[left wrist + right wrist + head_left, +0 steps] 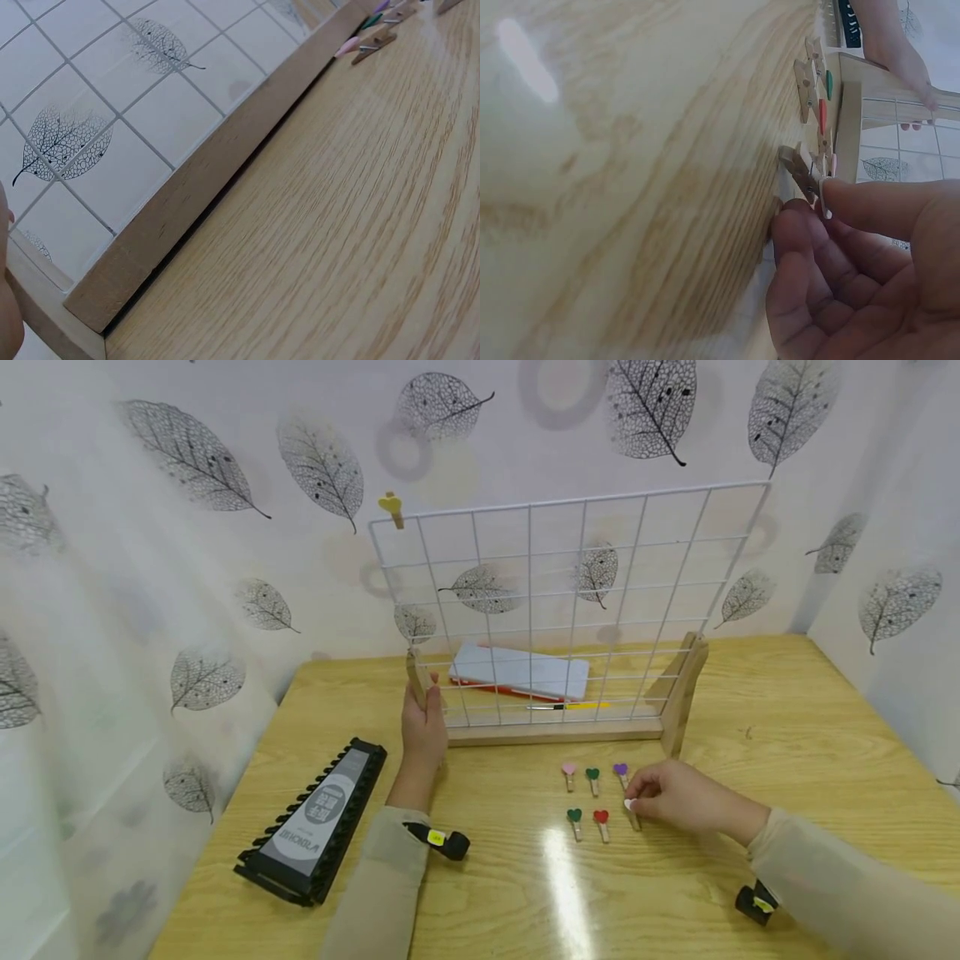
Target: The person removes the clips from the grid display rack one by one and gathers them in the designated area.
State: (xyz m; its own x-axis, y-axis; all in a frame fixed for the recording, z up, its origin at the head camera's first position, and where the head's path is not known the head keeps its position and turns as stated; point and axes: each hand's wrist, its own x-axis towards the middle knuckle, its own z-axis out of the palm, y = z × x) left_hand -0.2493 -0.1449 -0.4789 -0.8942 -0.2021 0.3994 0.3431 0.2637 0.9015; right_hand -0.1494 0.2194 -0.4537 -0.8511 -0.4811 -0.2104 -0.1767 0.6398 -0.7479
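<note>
My left hand (424,727) grips the left wooden upright (417,675) of a stand that holds a white wire grid (529,577). Between thumb and fingers, my right hand (686,797) pinches a small wooden clothespin with a white heart (631,805), low over the table. Beside it lie heart clothespins: a pink one (569,770), a purple one (621,769), a red one (602,817) and two green ones (574,816). At the grid's top left corner a yellow heart clothespin (391,505) is clipped on. In the right wrist view the pinched clothespin (801,171) is tilted.
A black-edged package with a grey label (322,818) lies left of my left arm. Behind the grid are a white and red flat case (517,672) and a yellow-handled brush or pen (588,705). A leaf-patterned curtain (225,610) backs the wooden table (495,893).
</note>
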